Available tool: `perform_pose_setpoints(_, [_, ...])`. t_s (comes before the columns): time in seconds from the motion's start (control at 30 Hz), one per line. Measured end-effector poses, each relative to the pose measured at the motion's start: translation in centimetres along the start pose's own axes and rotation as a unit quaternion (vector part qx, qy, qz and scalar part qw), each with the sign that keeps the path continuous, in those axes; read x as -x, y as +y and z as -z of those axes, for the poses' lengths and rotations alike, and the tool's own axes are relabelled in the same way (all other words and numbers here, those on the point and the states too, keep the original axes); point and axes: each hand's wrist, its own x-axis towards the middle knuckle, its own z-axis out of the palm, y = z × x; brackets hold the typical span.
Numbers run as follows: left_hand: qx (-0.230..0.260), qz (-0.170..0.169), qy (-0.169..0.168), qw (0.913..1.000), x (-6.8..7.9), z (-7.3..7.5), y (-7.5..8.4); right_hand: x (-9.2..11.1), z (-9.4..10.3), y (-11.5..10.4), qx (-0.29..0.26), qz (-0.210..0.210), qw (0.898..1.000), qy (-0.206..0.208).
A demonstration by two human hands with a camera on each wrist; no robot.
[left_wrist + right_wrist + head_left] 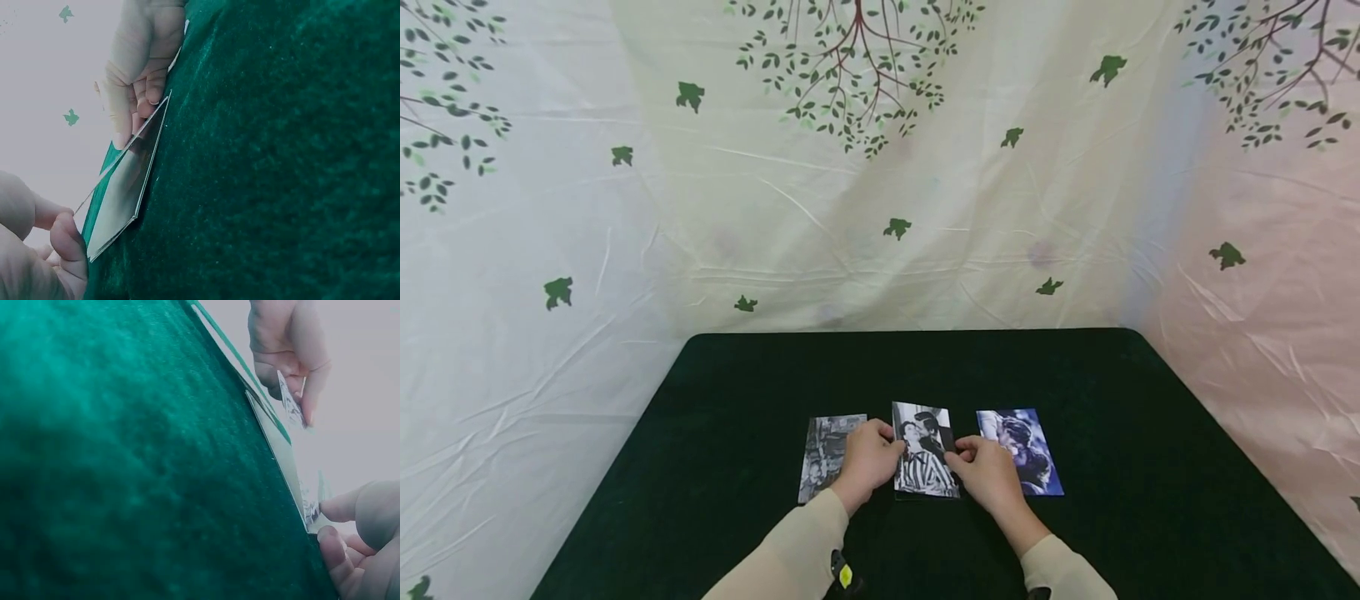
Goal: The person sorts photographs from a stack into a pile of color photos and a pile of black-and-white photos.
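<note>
Both hands hold a black-and-white photo print (921, 471) of a couple, one of them in stripes, near the middle of the table. My left hand (868, 458) pinches its left edge between thumb and fingers. The right hand (988, 475) pinches the right edge. In the left wrist view, the held print slants up over a pale, thin stack of prints (122, 206) lying on the cloth. From the right wrist view, the left hand (290, 344) grips the far edge and the right hand (369, 544) the near one.
A grey photo print (823, 454) lies left of the hands, partly covered by the left one. To the right lies a bluish photo print (1037, 458). Dark green cloth (737, 375) covers the table, and a leaf-patterned curtain (820, 217) hangs behind it.
</note>
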Motion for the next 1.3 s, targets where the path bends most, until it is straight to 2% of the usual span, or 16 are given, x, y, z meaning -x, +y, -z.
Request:
perform_pose_setpoints(0.37, [0.082, 0.016, -0.029, 0.9961, 0.5, 0.0, -0.2, 0.2, 0.7, -0.3, -0.028, -0.007, 1.0, 0.0])
perform_pose_setpoints(0.53, [0.099, 0.022, -0.025, 0.9945, 0.8, 0.4, 0.1, 0.3, 1.1, -0.7, -0.051, -0.007, 0.999, 0.009])
perform_pose_setpoints(0.73, [0.09, 0.01, -0.01, 0.9958, 0.9, 1.4, -0.5, 0.4, 1.0, -1.7, -0.074, -0.007, 0.997, 0.019])
perform_pose_setpoints(0.93, [0.083, -0.007, -0.009, 0.9965, 1.5, 3.2, -1.4, 0.9, 0.0, -2.7, -0.109, 0.003, 0.994, 0.012])
perform_pose_setpoints(1.3, [0.042, 0.006, 0.008, 0.9991, 2.3, 6.6, -3.4, 2.0, -2.3, -5.0, -0.124, 0.036, 0.992, -0.012])
